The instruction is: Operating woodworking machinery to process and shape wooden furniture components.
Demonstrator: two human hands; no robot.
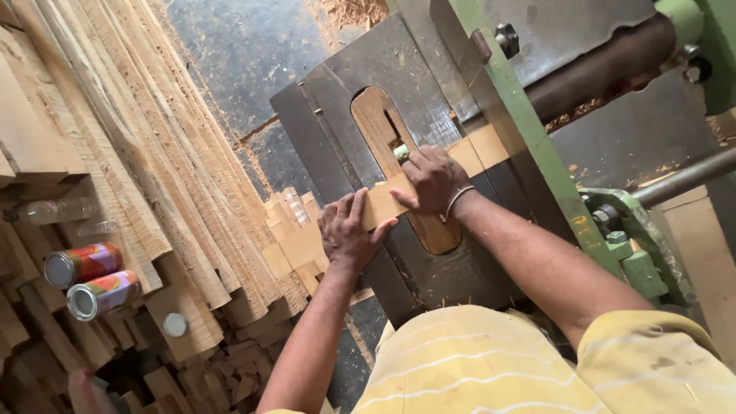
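While your left hand (347, 230) pinches the near end of the wooden strip (429, 178) and your right hand (433, 178) presses flat on its middle, fingers spread and not curled around it, the strip lies across the dark metal tabletop (337, 130) of the saw, right over the oval wooden insert (376, 123) and just beside the blade slot (397, 146). The far end of the strip reaches toward the green fence (529, 130). You would do well, I judge, to keep the strip pushed flat with even pressure from both hands and to hold your right fingertips to the side of the slot — they sit very near it now.

Past your left hand, a heap of short offcut blocks (295, 238) rests at the tabletop's edge, and beyond that long rough planks (146, 153) are stacked aslant. Among the scrap at the left lie two drink cans (92, 280) on their sides, round tops toward you, wrapped in red, orange and purple bands — and above them a clear plastic bottle (54, 209). A small round pale lid (175, 324) sits lower down.
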